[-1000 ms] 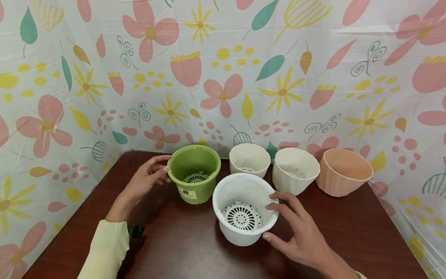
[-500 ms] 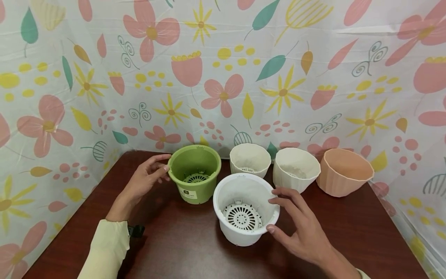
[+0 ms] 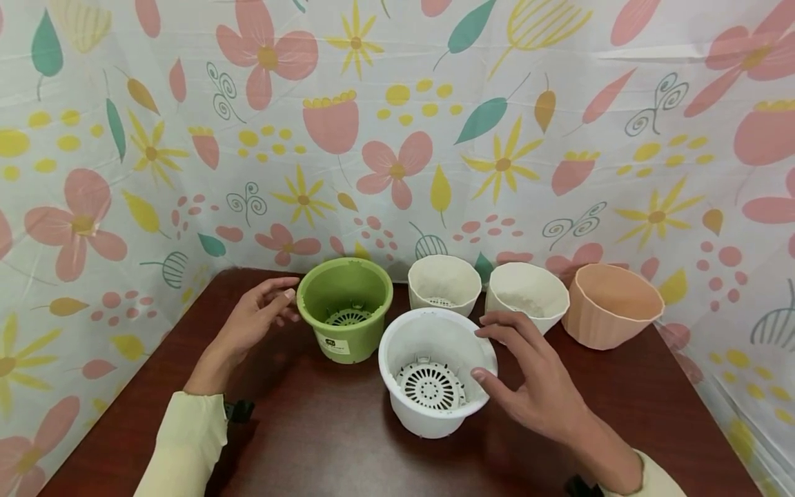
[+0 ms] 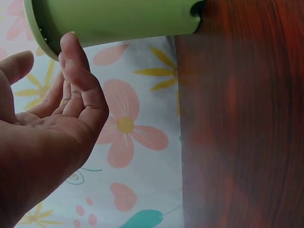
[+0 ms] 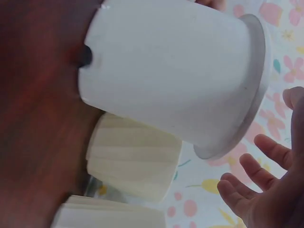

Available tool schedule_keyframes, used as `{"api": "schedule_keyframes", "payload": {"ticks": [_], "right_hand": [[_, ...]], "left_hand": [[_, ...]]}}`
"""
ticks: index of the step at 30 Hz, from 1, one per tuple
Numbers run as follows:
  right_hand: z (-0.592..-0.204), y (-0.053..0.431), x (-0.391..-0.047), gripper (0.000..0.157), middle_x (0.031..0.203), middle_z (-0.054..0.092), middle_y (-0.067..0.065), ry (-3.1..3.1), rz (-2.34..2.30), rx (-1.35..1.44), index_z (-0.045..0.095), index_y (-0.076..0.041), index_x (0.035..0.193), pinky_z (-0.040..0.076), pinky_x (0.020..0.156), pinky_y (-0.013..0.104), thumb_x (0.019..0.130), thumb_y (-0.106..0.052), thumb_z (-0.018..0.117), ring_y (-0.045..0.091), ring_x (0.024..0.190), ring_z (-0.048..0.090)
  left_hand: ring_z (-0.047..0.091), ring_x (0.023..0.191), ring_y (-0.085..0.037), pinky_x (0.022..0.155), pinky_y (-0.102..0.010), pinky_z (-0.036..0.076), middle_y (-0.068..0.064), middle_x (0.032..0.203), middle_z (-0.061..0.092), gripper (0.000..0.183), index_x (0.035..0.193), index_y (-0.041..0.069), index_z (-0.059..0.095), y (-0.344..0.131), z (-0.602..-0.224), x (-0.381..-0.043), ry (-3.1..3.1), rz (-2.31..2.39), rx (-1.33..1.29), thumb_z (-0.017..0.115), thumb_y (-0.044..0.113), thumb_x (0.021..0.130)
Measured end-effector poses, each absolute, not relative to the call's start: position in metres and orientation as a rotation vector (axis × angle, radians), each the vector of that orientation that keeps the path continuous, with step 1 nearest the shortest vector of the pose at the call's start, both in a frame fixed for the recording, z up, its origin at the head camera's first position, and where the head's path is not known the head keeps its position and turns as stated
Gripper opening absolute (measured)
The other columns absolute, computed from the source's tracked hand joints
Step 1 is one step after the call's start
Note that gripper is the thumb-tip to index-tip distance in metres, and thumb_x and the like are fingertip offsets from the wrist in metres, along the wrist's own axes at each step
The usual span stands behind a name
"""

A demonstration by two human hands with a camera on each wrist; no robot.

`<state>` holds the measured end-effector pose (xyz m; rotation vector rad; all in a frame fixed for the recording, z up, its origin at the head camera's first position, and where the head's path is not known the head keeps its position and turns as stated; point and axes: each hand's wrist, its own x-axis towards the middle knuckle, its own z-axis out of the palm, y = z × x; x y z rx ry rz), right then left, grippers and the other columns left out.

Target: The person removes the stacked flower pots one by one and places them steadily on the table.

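Observation:
A green plastic flowerpot (image 3: pixel 366 338) with a slotted base stands upright toward the back of the table. Beside its left rim is my left hand (image 3: pixel 250 323), fingers loosely bent and holding nothing; the left wrist view shows the fingertips close to the pot's wall (image 4: pixel 123 21). Nearer to me stands a white round flowerpot (image 3: pixel 428 420), also with a slotted base. My right hand (image 3: pixel 542 390) hovers at its right rim, thumb and fingers spread. In the right wrist view a gap shows between these fingers and the white pot (image 5: pixel 171 71).
Along the back stand two cream faceted pots, the left one (image 3: pixel 435 276) and the middle one (image 3: pixel 524 331), then a peach faceted pot (image 3: pixel 596 321) at the right. A dark wood table (image 3: pixel 317 428) bears them all. Behind hangs a floral cloth (image 3: pixel 397 228).
My right hand has come up and off the white pot's rim. The left hand has drawn slightly left from the green pot. Both pots stay where they were.

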<state>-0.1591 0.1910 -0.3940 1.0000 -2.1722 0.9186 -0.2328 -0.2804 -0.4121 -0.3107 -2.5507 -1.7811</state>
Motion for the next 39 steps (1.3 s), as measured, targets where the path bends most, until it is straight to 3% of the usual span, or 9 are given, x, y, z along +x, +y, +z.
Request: {"api": "schedule_keyframes", "payload": {"ticks": [8,19,24,31,39], "right_hand": [[-0.37,0.184,-0.173,0.04,0.137,0.06,0.007,-2.276,0.882,1.016,0.068,-0.011,0.126,0.04,0.106,0.013,0.088,-0.014,0.084,0.022,0.13,0.054],[-0.347,0.169,-0.194,0.033,0.129,0.062,0.0,-2.306,0.836,1.065,0.067,-0.014,0.122,0.044,0.101,0.021,0.092,-0.016,0.082,0.015,0.119,0.058],[-0.339,0.166,-0.202,0.031,0.126,0.062,-0.004,-2.354,0.829,1.051,0.066,-0.017,0.122,0.048,0.097,0.027,0.095,-0.018,0.081,0.012,0.117,0.06],[-0.329,0.161,-0.215,0.025,0.119,0.064,-0.004,-2.404,0.849,1.065,0.067,-0.016,0.119,0.055,0.074,0.025,0.097,-0.018,0.079,0.007,0.087,0.06],[-0.321,0.15,-0.229,0.021,0.119,0.067,0.002,-2.473,0.905,1.074,0.07,-0.013,0.12,0.058,0.096,0.045,0.1,-0.018,0.075,0.019,0.115,0.063]], "left_hand": [[0.073,0.098,-0.03,0.084,-0.039,0.061,-0.021,0.124,0.064,0.051,0.152,0.01,0.054,-0.281,-0.411,-0.234,-2.575,-1.793,-0.278,0.055,0.041,0.112],[0.072,0.107,-0.029,0.091,-0.041,0.062,-0.022,0.128,0.063,0.057,0.151,0.005,0.054,-0.279,-0.405,-0.231,-2.592,-1.838,-0.192,0.056,0.046,0.11],[0.071,0.11,-0.029,0.089,-0.036,0.062,-0.024,0.129,0.062,0.057,0.151,0.003,0.054,-0.279,-0.401,-0.228,-2.595,-1.857,-0.161,0.055,0.044,0.111],[0.069,0.115,-0.032,0.095,-0.042,0.062,-0.024,0.133,0.06,0.058,0.152,0.002,0.053,-0.279,-0.391,-0.225,-2.597,-1.865,-0.133,0.055,0.043,0.111],[0.07,0.114,-0.028,0.098,-0.045,0.061,-0.025,0.139,0.06,0.058,0.154,0.002,0.051,-0.278,-0.381,-0.224,-2.633,-1.812,-0.125,0.056,0.042,0.111]]}}
